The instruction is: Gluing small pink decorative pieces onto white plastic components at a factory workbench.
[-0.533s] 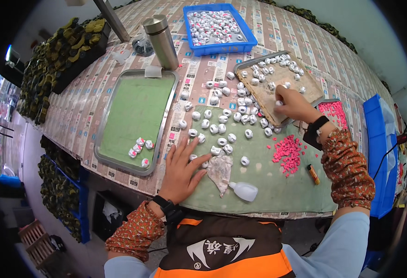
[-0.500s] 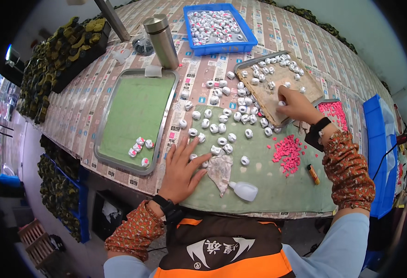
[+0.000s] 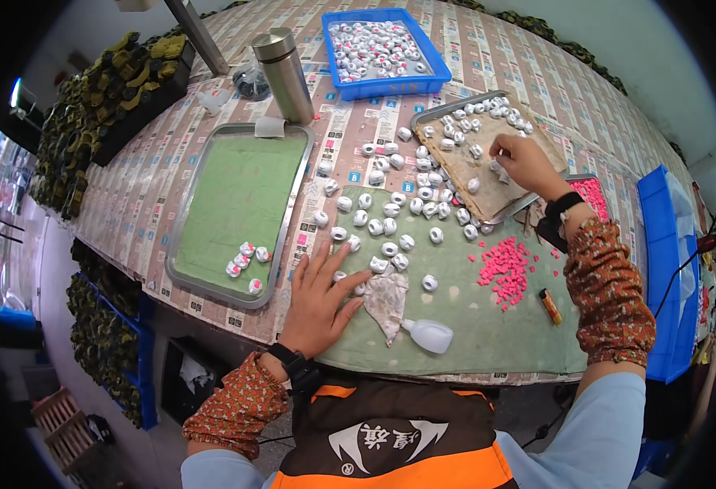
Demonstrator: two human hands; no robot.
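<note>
My left hand (image 3: pixel 319 303) lies flat on the green cloth (image 3: pixel 488 342), fingers spread, nothing gripped. Small white rounded plastic pieces with dark openings (image 3: pixel 388 249) surround its fingertips, and a stained rag (image 3: pixel 386 306) is beside it. Over the tray with a brown liner (image 3: pixel 533 175), my right hand (image 3: pixel 527 165) is closed in a pinch on a white plastic piece (image 3: pixel 500 173), partly hidden by the fingers. Another white piece (image 3: pixel 474 185) rests on the liner close by. More stand toward that tray's far end.
A green-lined tray (image 3: pixel 244 187) at left holds several pink-marked pieces. Behind are a steel flask (image 3: pixel 283 75) and a full blue bin (image 3: pixel 399 85). Pink bits (image 3: pixel 505 273), a squeeze bottle (image 3: pixel 430 335) and a small orange-yellow tube (image 3: pixel 550 306) lie on the cloth; blue bins (image 3: pixel 663 269) stand right.
My right hand has shifted slightly right over the brown-lined tray, and a white piece now shows on the liner left of it. My left hand has stayed in place.
</note>
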